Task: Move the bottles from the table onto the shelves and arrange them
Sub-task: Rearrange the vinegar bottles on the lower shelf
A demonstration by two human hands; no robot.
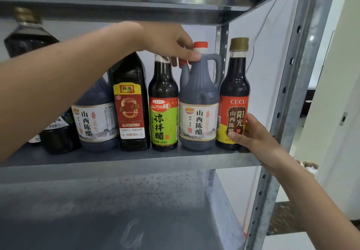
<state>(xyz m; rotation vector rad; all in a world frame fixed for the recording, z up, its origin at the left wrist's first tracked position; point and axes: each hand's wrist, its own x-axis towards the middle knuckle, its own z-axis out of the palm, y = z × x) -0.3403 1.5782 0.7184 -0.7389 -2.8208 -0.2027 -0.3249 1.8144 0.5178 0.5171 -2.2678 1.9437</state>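
Several dark vinegar bottles stand in a row on the grey metal shelf. My left hand reaches over the row and grips the neck of the red-capped jug with a handle. My right hand holds the lower side of the gold-capped CUCU bottle with the red and yellow label at the row's right end. Left of the jug stand a green-label bottle, a square Danyu vinegar bottle and a second jug, partly hidden by my left forearm.
A perforated steel upright frames the shelf on the right. The shelf above hangs close over the bottle caps. A lower shelf lies beneath. More dark bottles stand at the far left, one tall.
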